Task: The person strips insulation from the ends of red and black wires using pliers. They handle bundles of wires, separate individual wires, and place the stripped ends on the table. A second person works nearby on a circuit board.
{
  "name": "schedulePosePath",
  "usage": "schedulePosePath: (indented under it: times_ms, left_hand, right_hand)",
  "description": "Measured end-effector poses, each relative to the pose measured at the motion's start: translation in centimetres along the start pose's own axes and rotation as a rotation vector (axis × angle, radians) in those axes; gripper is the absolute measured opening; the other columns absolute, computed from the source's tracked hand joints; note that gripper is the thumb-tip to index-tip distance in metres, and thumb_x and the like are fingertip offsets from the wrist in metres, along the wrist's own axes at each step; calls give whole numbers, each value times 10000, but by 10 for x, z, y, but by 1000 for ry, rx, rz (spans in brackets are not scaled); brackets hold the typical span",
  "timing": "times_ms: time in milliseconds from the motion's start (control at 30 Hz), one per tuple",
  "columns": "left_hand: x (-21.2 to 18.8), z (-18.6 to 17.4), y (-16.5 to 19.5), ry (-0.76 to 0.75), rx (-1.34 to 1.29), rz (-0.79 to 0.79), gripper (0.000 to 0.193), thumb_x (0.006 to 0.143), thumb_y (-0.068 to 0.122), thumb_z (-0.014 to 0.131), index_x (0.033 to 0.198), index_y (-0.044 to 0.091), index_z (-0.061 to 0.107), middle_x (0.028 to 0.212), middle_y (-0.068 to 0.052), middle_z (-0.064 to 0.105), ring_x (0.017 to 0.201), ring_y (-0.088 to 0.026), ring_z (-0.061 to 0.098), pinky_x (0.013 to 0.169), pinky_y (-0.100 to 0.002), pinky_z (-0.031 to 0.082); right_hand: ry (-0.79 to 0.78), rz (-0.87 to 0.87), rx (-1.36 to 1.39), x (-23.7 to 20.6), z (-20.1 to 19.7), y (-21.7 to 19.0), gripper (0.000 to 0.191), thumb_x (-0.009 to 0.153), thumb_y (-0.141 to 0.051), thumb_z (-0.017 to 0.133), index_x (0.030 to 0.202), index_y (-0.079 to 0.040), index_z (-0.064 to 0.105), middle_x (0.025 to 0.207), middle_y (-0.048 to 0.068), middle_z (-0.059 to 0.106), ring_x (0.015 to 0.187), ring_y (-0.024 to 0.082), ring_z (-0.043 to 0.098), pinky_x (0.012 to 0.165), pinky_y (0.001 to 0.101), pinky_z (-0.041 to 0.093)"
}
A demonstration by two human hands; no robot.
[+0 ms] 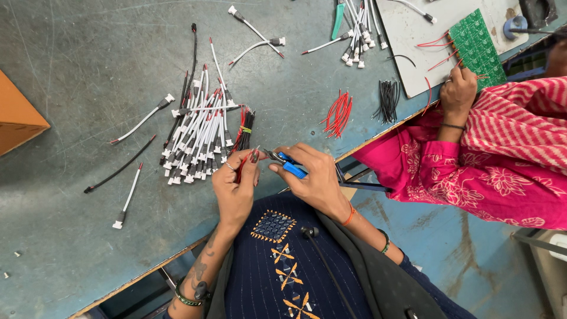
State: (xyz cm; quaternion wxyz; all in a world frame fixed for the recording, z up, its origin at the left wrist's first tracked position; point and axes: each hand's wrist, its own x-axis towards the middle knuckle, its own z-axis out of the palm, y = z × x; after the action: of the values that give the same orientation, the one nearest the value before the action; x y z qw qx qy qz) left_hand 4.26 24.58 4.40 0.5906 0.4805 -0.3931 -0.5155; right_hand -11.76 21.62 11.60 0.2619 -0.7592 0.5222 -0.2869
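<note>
My left hand (235,183) pinches a thin red wire (242,167) near the table's front edge. My right hand (312,176) grips small blue-handled pliers (287,163), whose tip points left toward the wire end. Just beyond my left hand lies a bundle of red and black wires (244,127) tied with a band. To its left spreads a heap of white cables with connectors (199,133).
Loose red wires (338,112) and black wires (388,99) lie right of centre on the grey-green table (88,77). A co-worker's hand (458,91) rests by a green circuit board (477,47) on a grey mat. An orange box (18,115) sits at the left edge.
</note>
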Motion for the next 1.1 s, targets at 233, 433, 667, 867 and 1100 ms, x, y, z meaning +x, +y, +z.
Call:
schedulePosePath:
  times_ms: [233, 433, 667, 867, 1100]
  left_hand:
    - [3, -1, 6, -18, 220, 82, 180, 994, 21, 633, 1117, -7, 762, 750, -6, 663, 624, -21, 515, 550, -199, 396]
    - [-2, 1, 6, -66, 232, 131, 184, 978, -13, 642, 1124, -18, 754, 938, -73, 782, 722, -53, 628, 630, -210, 485]
    - [7, 3, 4, -110, 208, 155, 180, 978, -12, 647, 1124, -20, 751, 977, -92, 792, 805, -74, 703, 697, -212, 536]
    - [12, 1, 5, -131, 194, 107, 188, 969, -6, 647, 1114, -12, 766, 933, -75, 795, 736, -59, 654, 644, -208, 497]
    - [16, 0, 4, -156, 193, 116, 180, 972, 1, 641, 1101, -7, 765, 924, -59, 791, 749, -46, 671, 651, -201, 511]
  right_hand:
    - [-15, 1, 9, 3, -6, 4, 299, 851, -204, 813, 1080, -26, 737, 840, 114, 669, 659, 278, 657, 577, 359, 487]
    - [-22, 3, 26, -4, -12, 9, 301, 854, -207, 811, 1081, -21, 738, 861, 111, 687, 681, 273, 679, 601, 349, 504]
    - [-32, -27, 18, 1, -14, 20, 285, 856, -195, 811, 1065, -15, 741, 869, 115, 707, 710, 276, 698, 624, 351, 518]
    - [-35, -28, 26, 4, -14, 25, 256, 859, -184, 811, 1048, -20, 754, 854, 115, 717, 693, 271, 698, 612, 346, 514]
    - [-37, -57, -7, 7, -18, 29, 263, 843, -199, 823, 1046, -43, 757, 858, 104, 715, 681, 270, 689, 590, 341, 510]
